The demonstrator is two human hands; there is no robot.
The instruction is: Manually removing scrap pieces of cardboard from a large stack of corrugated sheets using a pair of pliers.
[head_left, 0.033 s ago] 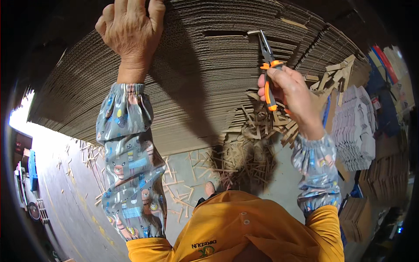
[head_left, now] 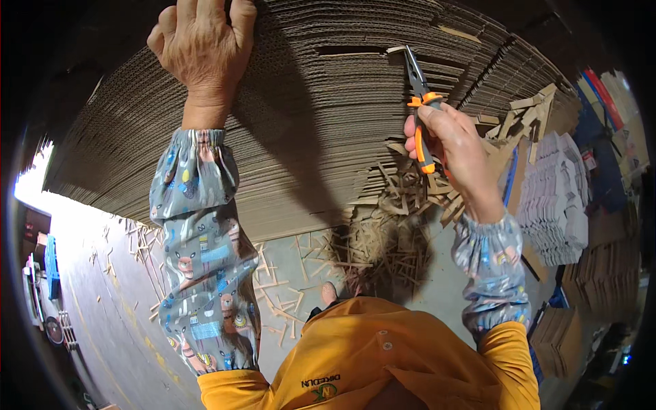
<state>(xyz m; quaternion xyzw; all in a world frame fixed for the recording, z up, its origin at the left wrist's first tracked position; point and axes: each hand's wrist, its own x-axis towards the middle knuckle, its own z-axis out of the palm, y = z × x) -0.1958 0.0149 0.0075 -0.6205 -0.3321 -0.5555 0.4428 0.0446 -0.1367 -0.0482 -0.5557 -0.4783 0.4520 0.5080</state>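
Note:
A tall stack of brown corrugated cardboard sheets (head_left: 355, 130) fills the space in front of me, its layered edges facing up. My left hand (head_left: 201, 51) lies back up against the far left of the stack, thumb apart from the fingers; the fingertips run out of view. My right hand (head_left: 454, 140) is closed round long-nose pliers (head_left: 415, 72) with orange and grey handles. The tips of the jaws are at the end of a thin cardboard strip (head_left: 395, 50) beside a dark slot in the stack. Whether they pinch the strip I cannot tell.
Loose cardboard offcuts (head_left: 372, 242) lie heaped between the stack and my feet. More strips litter the grey floor (head_left: 130, 294). Piles of pale folded sheets (head_left: 555, 198) and brown cardboard (head_left: 601, 280) stand at the right. Torn scraps (head_left: 529, 113) rest on the stack's right end.

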